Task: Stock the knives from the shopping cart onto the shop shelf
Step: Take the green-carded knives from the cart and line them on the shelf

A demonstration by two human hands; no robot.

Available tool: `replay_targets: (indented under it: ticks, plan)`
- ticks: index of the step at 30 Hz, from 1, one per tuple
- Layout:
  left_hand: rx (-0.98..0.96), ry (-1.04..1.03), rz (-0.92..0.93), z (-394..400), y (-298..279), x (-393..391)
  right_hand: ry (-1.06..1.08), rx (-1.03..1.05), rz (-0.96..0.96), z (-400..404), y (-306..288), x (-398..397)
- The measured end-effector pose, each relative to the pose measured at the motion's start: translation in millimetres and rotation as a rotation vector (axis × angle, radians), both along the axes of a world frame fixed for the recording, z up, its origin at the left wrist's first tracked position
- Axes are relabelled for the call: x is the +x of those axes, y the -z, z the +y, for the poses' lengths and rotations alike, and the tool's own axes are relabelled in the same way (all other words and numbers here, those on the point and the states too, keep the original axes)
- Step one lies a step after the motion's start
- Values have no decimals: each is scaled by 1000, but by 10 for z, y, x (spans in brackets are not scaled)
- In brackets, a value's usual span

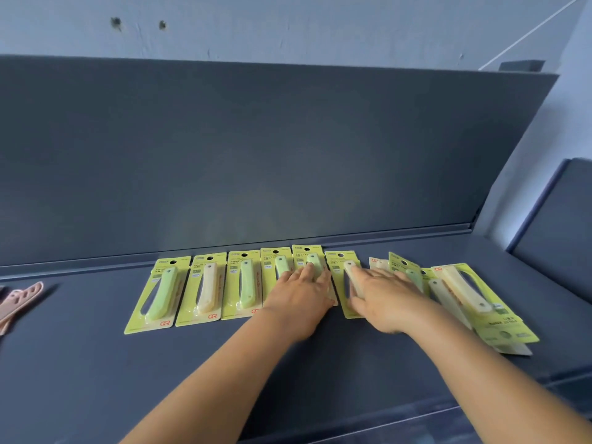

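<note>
Your left hand (302, 291) lies flat on the 5th knife pack (309, 267) and your right hand (382, 298) flat on the 6th pack (344, 283), so next square that pack into the row, then sort the loose heap (464, 299) right of it.

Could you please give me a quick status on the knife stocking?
Left hand flat on fifth fruit knife pack. Right hand pressing sixth pack. Loose overlapping packs at right, unsorted.

Carded fruit knives (205, 290) are laid flat in a row on the dark shelf (96, 363); two are covered by fingers (304, 274), while overlapping packs (464, 296) are heaped right of them.
</note>
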State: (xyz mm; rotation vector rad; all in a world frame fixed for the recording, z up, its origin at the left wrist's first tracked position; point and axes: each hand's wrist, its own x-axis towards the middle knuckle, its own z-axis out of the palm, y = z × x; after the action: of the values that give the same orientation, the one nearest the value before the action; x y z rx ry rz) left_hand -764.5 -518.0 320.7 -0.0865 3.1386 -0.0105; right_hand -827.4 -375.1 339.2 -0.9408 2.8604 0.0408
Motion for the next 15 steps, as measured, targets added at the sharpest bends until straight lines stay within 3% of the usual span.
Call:
replay_targets:
  ticks: [15]
  plan:
    - [67, -20, 81, 173, -90, -17, -23, -115, 13, 11, 27, -241]
